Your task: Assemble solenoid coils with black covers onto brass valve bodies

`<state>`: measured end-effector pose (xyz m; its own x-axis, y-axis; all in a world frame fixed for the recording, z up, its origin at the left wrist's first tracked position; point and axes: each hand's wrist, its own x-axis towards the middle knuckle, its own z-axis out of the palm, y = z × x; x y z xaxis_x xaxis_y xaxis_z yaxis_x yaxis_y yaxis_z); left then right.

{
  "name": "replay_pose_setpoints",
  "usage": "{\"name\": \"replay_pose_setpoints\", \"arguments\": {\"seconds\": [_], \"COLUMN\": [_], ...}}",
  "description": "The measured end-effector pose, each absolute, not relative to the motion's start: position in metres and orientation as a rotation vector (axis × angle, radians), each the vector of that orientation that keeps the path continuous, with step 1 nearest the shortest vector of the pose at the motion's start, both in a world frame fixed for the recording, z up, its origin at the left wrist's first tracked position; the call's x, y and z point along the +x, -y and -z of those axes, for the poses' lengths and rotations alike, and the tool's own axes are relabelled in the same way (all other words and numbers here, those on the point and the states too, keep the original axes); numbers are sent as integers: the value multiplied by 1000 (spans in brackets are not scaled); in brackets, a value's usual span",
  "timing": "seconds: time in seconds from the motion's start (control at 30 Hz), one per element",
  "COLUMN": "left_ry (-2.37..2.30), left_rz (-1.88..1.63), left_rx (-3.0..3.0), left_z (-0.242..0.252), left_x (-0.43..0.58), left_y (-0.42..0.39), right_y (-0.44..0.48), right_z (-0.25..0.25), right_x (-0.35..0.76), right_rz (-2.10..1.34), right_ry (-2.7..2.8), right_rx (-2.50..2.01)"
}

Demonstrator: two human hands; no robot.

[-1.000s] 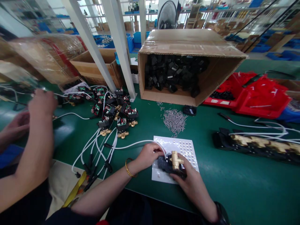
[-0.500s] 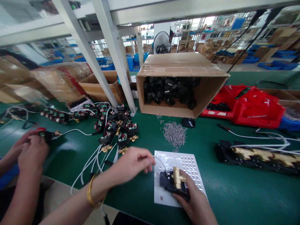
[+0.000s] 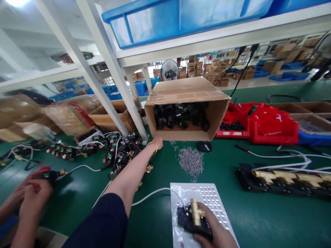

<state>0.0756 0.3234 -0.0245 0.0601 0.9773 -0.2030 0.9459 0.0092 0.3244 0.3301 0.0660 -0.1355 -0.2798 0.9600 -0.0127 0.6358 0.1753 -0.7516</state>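
My left arm stretches far forward over the green table, and my left hand (image 3: 158, 141) with a gold bracelet reaches the lower left lip of the cardboard box (image 3: 186, 89). The box lies on its side and holds several black parts (image 3: 178, 117). The fingers of that hand are too small and foreshortened to read. My right hand (image 3: 218, 234) at the bottom edge grips a black valve body with a brass fitting (image 3: 195, 215), resting on a white perforated sheet (image 3: 210, 198). A white cable (image 3: 152, 194) runs from the valve body to the left.
A heap of small metal pins (image 3: 191, 160) lies in front of the box. Wired valve assemblies (image 3: 119, 155) are piled at centre left. A row of brass-fitted units (image 3: 281, 177) lies at the right, red bins (image 3: 271, 125) behind. Another person's hands (image 3: 28, 194) work at the left.
My left hand has let go near the valve body and reached forward to the cardboard box. The view has tilted upward. My right hand stays on the valve body.
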Motion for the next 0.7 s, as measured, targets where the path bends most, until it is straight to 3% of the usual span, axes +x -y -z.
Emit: {"name": "replay_pose_setpoints", "arguments": {"seconds": [0.17, 0.3, 0.5, 0.7], "left_ry": [-1916, -1850, -1705, -1444], "left_rz": [-400, -680, -1172, -1163], "left_rx": [1900, 1792, 1521, 2019], "left_z": [10, 3, 47, 81], "left_x": [80, 87, 111, 135], "left_y": [-286, -193, -57, -39], "right_y": [-66, -68, -71, -70], "right_z": [112, 96, 88, 92], "right_x": [328, 324, 320, 319], "right_rz": [-890, -899, -897, -877], "right_ry": [1986, 1969, 1976, 1983], "right_rx": [-1498, -1545, -1510, -1555]}}
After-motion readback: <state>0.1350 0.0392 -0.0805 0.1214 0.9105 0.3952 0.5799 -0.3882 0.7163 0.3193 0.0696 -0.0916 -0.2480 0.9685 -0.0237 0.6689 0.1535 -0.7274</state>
